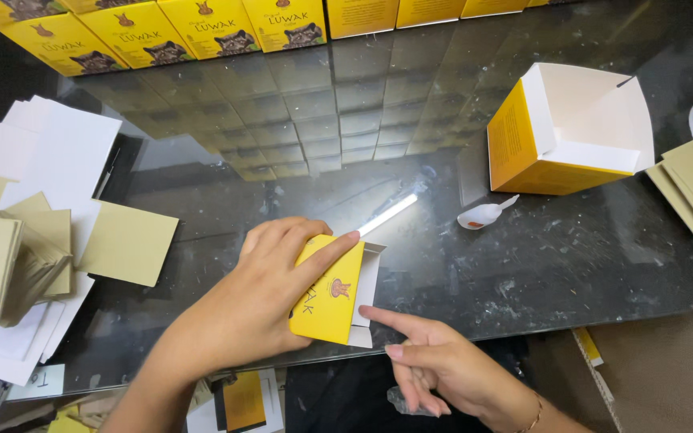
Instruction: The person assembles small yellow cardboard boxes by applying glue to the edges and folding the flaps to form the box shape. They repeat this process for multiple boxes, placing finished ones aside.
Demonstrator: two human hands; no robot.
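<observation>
A small yellow box [329,293] is held at the near edge of the bench [523,265], at 6 o'clock. It is pressed flat by the left hand [270,281], fingers spread over its top, seemingly so its open white flap stays steady. At 4 o'clock from it, the right hand [435,361] is poised palm-in, forefinger extended touching the flap, other fingers curled. An open box [563,132] stands at 2 o'clock.

Glossy yellow cardboard box [328,298] on mirror-smooth black tabletop [571,265].
</observation>
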